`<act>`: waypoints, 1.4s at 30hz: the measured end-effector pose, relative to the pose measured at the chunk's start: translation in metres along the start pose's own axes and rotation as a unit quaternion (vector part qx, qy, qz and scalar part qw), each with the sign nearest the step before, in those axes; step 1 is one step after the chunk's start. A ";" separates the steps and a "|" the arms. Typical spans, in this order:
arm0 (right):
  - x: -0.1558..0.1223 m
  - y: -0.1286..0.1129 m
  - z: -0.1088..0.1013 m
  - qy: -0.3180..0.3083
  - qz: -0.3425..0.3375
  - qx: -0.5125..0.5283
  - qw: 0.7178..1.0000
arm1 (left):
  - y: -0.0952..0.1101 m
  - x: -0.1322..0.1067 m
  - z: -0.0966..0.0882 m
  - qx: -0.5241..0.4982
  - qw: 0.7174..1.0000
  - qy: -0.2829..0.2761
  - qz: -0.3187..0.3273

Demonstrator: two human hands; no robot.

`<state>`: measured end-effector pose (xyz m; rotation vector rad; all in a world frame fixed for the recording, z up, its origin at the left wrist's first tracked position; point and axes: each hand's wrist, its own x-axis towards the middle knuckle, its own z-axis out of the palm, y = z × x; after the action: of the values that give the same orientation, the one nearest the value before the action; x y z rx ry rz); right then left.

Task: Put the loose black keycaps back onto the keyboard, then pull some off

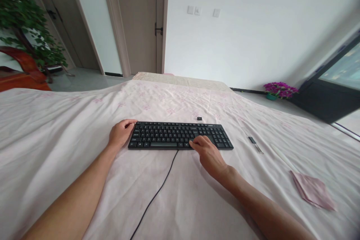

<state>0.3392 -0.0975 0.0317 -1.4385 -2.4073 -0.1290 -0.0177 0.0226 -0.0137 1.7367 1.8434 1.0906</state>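
Observation:
A black full-size keyboard (165, 135) lies on the bedsheet-like cloth in front of me, its cable (161, 187) trailing down toward me. My left hand (121, 134) grips its left edge, fingers at the top left corner. Over the lower right keys, my right hand (206, 153) has its fingers bent and drawn together; whatever is under the fingertips is hidden. Just beyond the keyboard's back edge is a small black keycap (199, 118). To the right lies a wire keycap puller (252, 140) with a black handle.
A thin white stick (282, 156) and a folded pink cloth (313, 189) lie farther right on the pale flowered sheet (70, 135). Beyond its edge stand a pot of purple flowers (279, 90), a leafy plant (25, 22) and a reddish wooden chair (22, 69).

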 end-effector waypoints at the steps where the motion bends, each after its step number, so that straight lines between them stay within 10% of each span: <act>1: -0.001 0.000 0.000 -0.004 -0.001 -0.008 1.000 | 0.000 0.000 0.000 0.000 1.000 0.000 0.000; 29: 0.005 0.018 -0.003 0.039 0.045 0.063 0.996 | -0.001 0.000 0.000 -0.002 1.000 0.003 0.007; 42: 0.002 0.007 -0.005 -0.004 -0.021 -0.058 0.998 | -0.001 0.000 0.001 -0.001 1.000 0.003 0.009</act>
<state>0.3453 -0.0940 0.0369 -1.4404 -2.4728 -0.2780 -0.0177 0.0226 -0.0145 1.7530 1.8324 1.1048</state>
